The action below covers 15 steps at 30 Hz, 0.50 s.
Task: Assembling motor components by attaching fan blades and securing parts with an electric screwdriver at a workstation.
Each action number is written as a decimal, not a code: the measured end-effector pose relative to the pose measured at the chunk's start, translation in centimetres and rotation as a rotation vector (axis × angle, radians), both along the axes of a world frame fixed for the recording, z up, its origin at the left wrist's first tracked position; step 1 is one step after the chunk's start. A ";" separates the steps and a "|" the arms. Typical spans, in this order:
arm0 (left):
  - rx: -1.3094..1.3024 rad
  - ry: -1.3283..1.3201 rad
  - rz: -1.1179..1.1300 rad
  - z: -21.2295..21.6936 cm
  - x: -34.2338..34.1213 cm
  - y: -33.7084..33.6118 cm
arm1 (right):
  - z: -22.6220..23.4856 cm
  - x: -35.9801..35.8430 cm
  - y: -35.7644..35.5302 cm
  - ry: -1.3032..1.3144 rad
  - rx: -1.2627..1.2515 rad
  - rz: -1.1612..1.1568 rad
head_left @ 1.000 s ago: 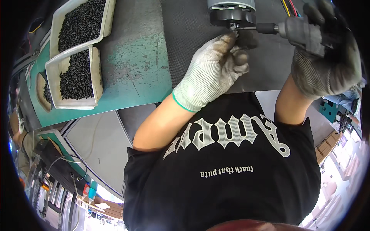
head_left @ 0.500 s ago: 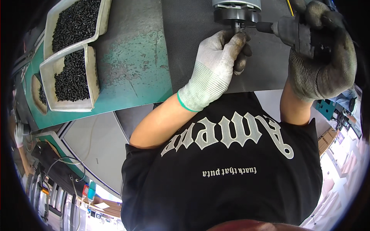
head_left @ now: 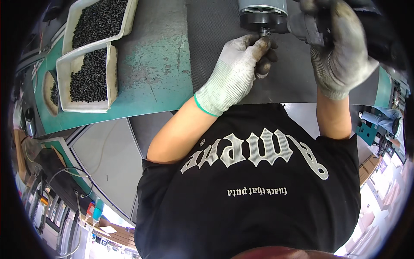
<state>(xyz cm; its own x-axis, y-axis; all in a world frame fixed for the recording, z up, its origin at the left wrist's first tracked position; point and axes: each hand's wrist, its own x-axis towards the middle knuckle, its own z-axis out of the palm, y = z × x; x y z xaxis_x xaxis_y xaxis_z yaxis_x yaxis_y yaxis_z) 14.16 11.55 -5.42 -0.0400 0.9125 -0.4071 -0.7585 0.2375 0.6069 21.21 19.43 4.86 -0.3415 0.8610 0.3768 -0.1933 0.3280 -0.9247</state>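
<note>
At the top centre stands a grey cylindrical motor-like part (head_left: pixel 262 18) with a black collar, and a short metal shaft (head_left: pixel 264 32) sticks out toward me. My left hand (head_left: pixel 235 64), in a pale glove with dirty fingertips, is closed in a pinch at the shaft's end. What small piece may lie between those fingertips is hidden. My right hand (head_left: pixel 340 64), gloved too, is wrapped round a dark power screwdriver (head_left: pixel 302 28). The tool lies sideways, its nose pointing left at the shaft; whether its bit touches is too blurred to tell.
Two white bins (head_left: pixel 113 80) of small black parts stand on the worn green bench (head_left: pixel 151 71) at left, beside a shallow round dish (head_left: pixel 48 95). A dark mat (head_left: pixel 215 26) lies under the work. Another person's legs (head_left: pixel 381 118) show at far right.
The screwdriver has moved left with my right hand, its nose now closer to the shaft. My left hand keeps its pinch. The whole view has shifted a little.
</note>
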 end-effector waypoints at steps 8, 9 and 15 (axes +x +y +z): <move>0.007 -0.010 -0.049 0.7 -0.5 0.5 | 1.5 1.8 1.2 -0.099 -0.103 0.032; 0.019 -0.055 -0.040 0.5 -0.7 0.2 | 1.0 1.7 1.3 0.040 -0.049 0.092; -0.114 0.433 -0.026 1.3 -0.4 0.0 | 1.8 5.5 4.2 0.234 0.505 -0.331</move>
<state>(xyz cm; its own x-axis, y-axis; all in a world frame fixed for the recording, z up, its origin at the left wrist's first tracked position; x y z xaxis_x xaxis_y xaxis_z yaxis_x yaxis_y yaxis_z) 13.76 11.59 -4.13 -0.2069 0.8658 -0.4556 -0.4330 0.3366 0.8362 26.76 23.65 6.65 0.0516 0.6038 0.7955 -0.1852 0.7885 -0.5865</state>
